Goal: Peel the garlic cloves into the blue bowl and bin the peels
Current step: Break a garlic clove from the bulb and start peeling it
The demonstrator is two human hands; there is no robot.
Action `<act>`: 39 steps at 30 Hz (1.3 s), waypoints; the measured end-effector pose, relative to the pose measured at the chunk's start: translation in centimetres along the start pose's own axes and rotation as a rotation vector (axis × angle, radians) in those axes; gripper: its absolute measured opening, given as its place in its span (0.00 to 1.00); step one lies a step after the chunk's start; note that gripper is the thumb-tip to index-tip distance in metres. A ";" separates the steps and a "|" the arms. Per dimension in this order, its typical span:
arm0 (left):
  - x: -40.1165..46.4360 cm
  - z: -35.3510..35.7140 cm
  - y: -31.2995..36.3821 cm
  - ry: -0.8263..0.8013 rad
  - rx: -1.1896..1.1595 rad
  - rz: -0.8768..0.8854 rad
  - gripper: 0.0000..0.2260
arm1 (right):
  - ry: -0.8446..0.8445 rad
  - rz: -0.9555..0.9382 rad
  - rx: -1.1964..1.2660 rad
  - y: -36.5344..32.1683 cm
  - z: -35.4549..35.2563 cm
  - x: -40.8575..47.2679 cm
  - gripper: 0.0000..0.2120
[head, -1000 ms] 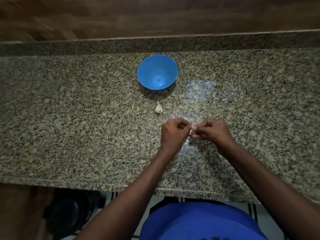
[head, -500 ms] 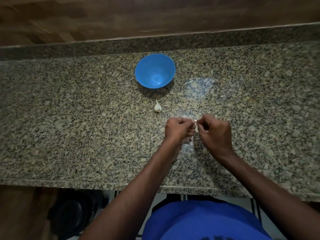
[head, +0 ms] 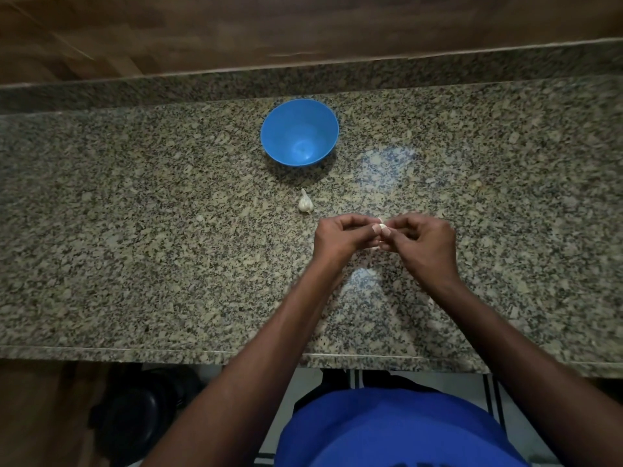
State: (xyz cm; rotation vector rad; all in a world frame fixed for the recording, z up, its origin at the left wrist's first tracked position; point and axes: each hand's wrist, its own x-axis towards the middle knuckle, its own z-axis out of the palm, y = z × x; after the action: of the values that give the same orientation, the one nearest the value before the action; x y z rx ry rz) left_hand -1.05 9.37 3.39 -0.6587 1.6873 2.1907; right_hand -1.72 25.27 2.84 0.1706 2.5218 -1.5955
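both hands' fingers point(head: 369, 229) pinching garlic clove point(head: 382, 226)

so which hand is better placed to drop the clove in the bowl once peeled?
Left, probably. The left hand is nearer the blue bowl, which sits up and to its side; both hands pinch the clove, and the right hand lies farther off.

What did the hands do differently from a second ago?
Not much changed. Both hands kept pinching the garlic clove between them; the right hand turned a little, working at the peel, while the left hand held steady. Nothing was let go. The blue bowl and the garlic piece lying on the counter stayed put.
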 end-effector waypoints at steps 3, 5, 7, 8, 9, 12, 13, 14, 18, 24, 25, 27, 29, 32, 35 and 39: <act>-0.2 -0.4 0.4 -0.031 0.055 0.065 0.07 | -0.189 -0.027 -0.109 -0.9 -0.7 0.3 0.06; -0.2 -0.6 0.7 -0.051 0.083 0.085 0.06 | -0.324 0.006 -0.057 -1.6 -1.4 0.8 0.11; -0.3 -0.9 0.8 -0.065 0.091 0.093 0.06 | -0.428 0.120 0.033 -2.0 -2.0 1.3 0.14; -0.3 -1.0 0.8 -0.075 0.093 0.099 0.06 | -0.485 0.205 0.115 -2.1 -2.2 1.7 0.14; -0.4 -1.0 0.7 -0.082 0.099 0.107 0.06 | -0.541 0.293 0.214 -2.0 -2.3 2.0 0.14; -0.6 -1.2 0.5 -0.092 0.122 0.145 0.05 | -0.660 0.573 0.534 -1.8 -2.5 2.8 0.15; -0.6 -1.3 0.4 -0.092 0.137 0.161 0.05 | -0.676 0.652 0.617 -1.7 -2.6 3.0 0.15; -0.7 -1.3 0.3 -0.091 0.159 0.178 0.05 | -0.682 0.718 0.685 -1.7 -2.6 3.0 0.15; -0.5 -1.3 -0.2 -0.050 0.237 0.161 0.05 | -0.643 0.724 0.572 -1.6 -2.3 2.7 0.14; -0.1 -1.2 1.0 -0.005 0.052 -0.171 0.02 | -0.379 -0.115 -0.427 -2.1 -0.9 1.0 0.16; 0.0 -1.2 1.2 -0.002 0.038 -0.206 0.02 | -0.366 -0.168 -0.509 -1.9 -0.7 1.0 0.17; 0.1 -1.3 1.2 0.001 0.065 -0.200 0.02 | -0.357 -0.212 -0.546 -1.6 -0.5 0.9 0.18; 0.2 -1.5 0.6 -0.017 0.151 -0.080 0.03 | -0.356 -0.046 -0.281 -1.5 -0.5 1.0 0.17; 0.1 -1.7 -0.2 -0.024 0.228 0.086 0.05 | -0.436 0.465 0.366 -1.8 -0.9 1.6 0.15; -0.2 -1.7 -0.7 -0.020 0.273 0.174 0.04 | -0.540 0.782 0.703 -1.4 -1.3 2.4 0.16; -0.3 -1.6 -0.9 -0.015 0.257 0.170 0.04 | -0.581 0.869 0.789 -1.0 -1.3 2.6 0.18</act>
State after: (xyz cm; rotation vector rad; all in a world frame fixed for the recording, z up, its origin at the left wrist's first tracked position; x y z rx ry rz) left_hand -0.10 8.09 2.44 -0.4442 2.0379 2.0268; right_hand -4.59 26.06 3.79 0.6562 1.0446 -1.7441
